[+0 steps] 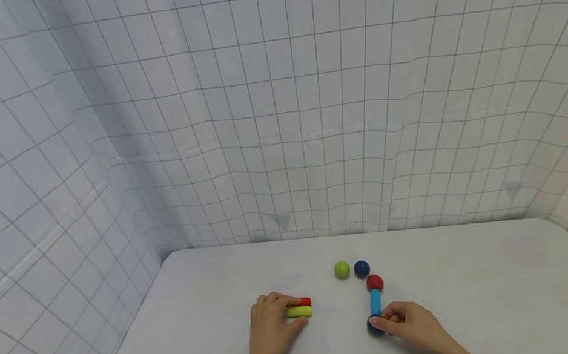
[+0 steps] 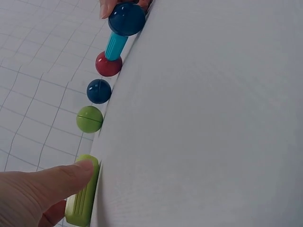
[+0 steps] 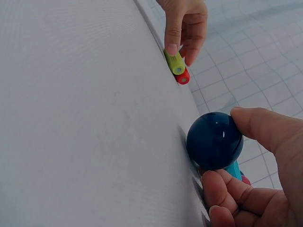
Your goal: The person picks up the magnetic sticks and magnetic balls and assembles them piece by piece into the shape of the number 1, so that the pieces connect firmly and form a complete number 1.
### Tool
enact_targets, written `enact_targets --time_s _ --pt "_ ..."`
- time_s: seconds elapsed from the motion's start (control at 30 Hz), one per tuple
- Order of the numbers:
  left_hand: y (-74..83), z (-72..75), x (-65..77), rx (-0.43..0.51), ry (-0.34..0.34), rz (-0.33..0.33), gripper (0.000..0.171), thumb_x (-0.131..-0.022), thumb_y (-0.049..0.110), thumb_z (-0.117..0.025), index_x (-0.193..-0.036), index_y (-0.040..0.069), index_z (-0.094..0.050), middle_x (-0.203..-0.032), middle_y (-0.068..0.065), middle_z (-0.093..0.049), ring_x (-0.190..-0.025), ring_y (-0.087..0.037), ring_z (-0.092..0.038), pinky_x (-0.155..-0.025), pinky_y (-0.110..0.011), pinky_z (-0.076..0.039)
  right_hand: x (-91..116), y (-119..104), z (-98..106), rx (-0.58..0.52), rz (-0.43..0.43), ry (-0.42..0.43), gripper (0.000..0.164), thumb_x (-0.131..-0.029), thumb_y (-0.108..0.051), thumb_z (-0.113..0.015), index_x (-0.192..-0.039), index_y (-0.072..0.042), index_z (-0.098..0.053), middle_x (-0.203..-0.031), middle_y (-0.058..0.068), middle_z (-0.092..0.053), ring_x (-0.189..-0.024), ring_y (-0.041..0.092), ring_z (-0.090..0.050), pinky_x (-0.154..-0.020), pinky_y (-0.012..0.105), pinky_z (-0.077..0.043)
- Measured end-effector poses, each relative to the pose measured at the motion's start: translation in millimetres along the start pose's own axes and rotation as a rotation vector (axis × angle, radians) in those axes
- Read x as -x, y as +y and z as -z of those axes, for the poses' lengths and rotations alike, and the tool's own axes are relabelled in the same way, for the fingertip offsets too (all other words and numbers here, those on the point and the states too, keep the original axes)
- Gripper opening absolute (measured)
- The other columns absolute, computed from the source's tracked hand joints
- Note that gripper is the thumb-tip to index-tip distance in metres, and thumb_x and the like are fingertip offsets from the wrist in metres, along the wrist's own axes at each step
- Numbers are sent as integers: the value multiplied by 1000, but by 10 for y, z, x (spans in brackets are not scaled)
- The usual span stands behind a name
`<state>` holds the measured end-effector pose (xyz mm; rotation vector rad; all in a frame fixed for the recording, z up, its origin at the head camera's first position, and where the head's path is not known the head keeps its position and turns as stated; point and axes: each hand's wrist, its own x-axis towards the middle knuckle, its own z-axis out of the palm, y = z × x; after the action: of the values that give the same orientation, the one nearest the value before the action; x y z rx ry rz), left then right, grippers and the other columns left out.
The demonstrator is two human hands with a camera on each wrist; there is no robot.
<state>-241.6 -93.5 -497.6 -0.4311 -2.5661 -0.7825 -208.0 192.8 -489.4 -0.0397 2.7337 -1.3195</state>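
My right hand (image 1: 413,324) pinches a dark blue ball (image 3: 213,140) between thumb and curled fingers. That ball sits against the near end of a light blue ribbed rod (image 1: 376,303), whose far end meets a red ball (image 1: 374,283). Together they form a line on the table. My left hand (image 1: 271,327) holds a yellow-green rod (image 2: 84,196) and a red rod (image 3: 183,77) lying side by side, thumb on the yellow-green one and fingers at the red one. Each rod shows a small grey disc at its end in the right wrist view.
Beyond the red ball lie a second dark blue ball (image 1: 361,269) and a yellow-green ball (image 1: 342,269), a little apart. The white table (image 1: 212,285) is enclosed at the back and sides by white grid-patterned cloth (image 1: 274,111).
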Motion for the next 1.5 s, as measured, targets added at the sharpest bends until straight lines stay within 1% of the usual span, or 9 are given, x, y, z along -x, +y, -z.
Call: enact_targets --time_s 0.27,0.43,0.57,0.83,1.0,1.17,1.27,1.4,1.5 --pt "-2 -7 -8 -14 -9 11 30 -64 27 -88 -89 20 -73 -87 7 -61 -83 -16 -49 -74 -36 -36 0 -13 5 -3 -12 1 35 -81 -47 -70 -81 -12 -66 -63 -5 -52 -59 12 -45 -51 23 -31" --pt "-7 -16 -4 -20 -26 20 27 -65 27 -87 -88 21 -73 -85 7 -61 -81 -16 -48 -72 -36 -36 2 -14 9 -1 -10 -4 35 -82 -47 -70 -81 -12 -66 -63 -5 -52 -58 11 -44 -50 22 -31" --pt "-15 -16 5 -8 -38 28 25 -66 27 -87 -85 21 -73 -83 8 -60 -79 -15 -48 -72 -35 -36 9 -12 13 1 -8 -5 35 -82 -47 -69 -81 -12 -66 -63 -5 -52 -58 11 -45 -51 22 -31" --pt "-13 -8 21 26 -41 39 23 -65 26 -87 -80 21 -71 -80 10 -60 -77 -13 -46 -73 -34 -36 7 -14 10 -1 -4 -6 35 -82 -47 -69 -81 -12 -66 -64 -6 -53 -59 11 -45 -51 23 -32" --pt "-11 -3 25 34 -51 41 23 -65 26 -87 -80 22 -71 -79 12 -60 -75 -10 -45 -69 -31 -36 4 -15 9 3 -8 -5 36 -82 -48 -69 -81 -12 -66 -64 -5 -53 -60 11 -45 -51 23 -31" --pt "22 27 34 43 -78 48 23 -65 26 -87 -81 22 -70 -76 15 -59 -71 -7 -41 -64 -27 -35 9 -27 8 5 -15 -3 36 -82 -47 -69 -81 -12 -66 -64 -5 -52 -60 12 -45 -51 23 -31" --pt "50 46 37 47 -104 65 23 -65 27 -87 -81 21 -71 -75 16 -58 -69 -6 -40 -61 -25 -35 17 -39 9 5 -22 -1 36 -82 -47 -69 -81 -11 -66 -64 -4 -52 -60 12 -45 -51 23 -31" --pt "84 58 41 49 -141 87 24 -66 29 -86 -82 19 -72 -75 14 -58 -69 -6 -41 -59 -23 -36 16 -37 4 3 -23 -1 36 -82 -47 -69 -81 -12 -66 -63 -5 -52 -60 12 -45 -51 23 -31" --pt "112 61 46 60 -159 91 24 -67 28 -86 -83 17 -72 -75 13 -56 -69 -6 -43 -58 -23 -38 9 -29 0 0 -20 -4 36 -82 -48 -69 -81 -12 -66 -63 -5 -52 -60 12 -44 -51 23 -30"
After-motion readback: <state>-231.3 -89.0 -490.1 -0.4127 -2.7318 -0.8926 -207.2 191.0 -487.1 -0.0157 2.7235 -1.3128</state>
